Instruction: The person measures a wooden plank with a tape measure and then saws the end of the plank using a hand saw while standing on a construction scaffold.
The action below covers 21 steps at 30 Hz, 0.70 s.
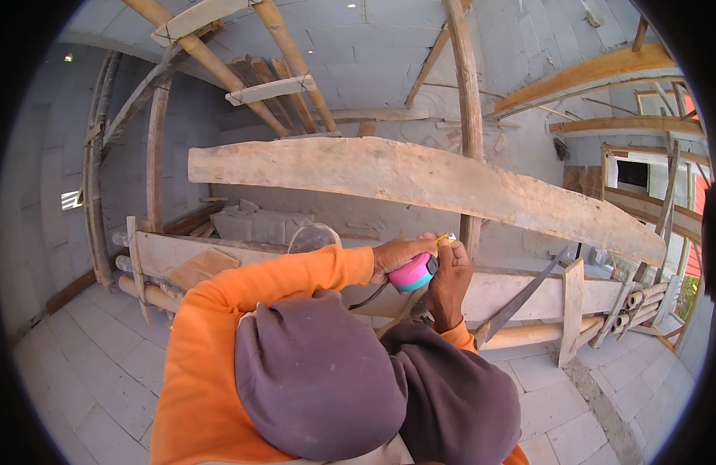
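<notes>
Dark purple cloth (319, 372) bulges closest to me, on the near side of the long board (420, 174). That board runs crosswise, left to right, beyond both hands, neither clearly nearer it. Just short of its middle, my left hand (395, 258) is wrapped around the pink-and-teal tape measure (408, 274). My right hand (452, 280), fingers pinched narrow, grips the yellow blade (444, 239), between the tape measure and the board's near edge.

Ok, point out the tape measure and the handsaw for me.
Tape measure (407, 272), head view: on its pink casing.
Handsaw (522, 300), head view: on the middle of its blade.
</notes>
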### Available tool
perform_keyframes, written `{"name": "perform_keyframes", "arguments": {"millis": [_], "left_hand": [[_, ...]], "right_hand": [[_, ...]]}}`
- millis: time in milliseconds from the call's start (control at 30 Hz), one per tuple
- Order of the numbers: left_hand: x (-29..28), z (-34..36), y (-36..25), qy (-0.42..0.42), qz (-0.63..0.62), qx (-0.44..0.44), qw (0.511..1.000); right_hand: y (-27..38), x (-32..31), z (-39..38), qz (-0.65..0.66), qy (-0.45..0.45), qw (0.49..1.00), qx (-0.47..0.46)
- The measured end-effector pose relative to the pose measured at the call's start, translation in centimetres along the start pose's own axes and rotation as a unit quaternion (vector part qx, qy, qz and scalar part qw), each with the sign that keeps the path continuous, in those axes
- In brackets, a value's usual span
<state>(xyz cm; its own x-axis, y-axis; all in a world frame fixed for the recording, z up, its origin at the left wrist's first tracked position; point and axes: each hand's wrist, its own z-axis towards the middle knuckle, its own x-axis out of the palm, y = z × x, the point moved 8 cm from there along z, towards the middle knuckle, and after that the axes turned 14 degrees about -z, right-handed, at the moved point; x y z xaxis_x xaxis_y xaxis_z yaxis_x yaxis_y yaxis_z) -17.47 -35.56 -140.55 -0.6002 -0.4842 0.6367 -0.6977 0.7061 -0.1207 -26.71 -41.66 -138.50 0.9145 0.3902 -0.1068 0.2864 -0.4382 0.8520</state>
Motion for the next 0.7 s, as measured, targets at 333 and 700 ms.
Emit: {"name": "perform_keyframes", "arguments": {"millis": [333,700], "left_hand": [[-11.6,-10.5,-6.4,-0.084,-0.103,0.231,0.964],[-37.5,-44.7,13.0,-0.605,-0.330,0.464,0.557]], "right_hand": [[-0.8,-3.1,-0.4,-0.188,0.052,0.981,0.017],[-3.2,-14.5,0.1,-0.242,-0.097,0.964,-0.050]]}}
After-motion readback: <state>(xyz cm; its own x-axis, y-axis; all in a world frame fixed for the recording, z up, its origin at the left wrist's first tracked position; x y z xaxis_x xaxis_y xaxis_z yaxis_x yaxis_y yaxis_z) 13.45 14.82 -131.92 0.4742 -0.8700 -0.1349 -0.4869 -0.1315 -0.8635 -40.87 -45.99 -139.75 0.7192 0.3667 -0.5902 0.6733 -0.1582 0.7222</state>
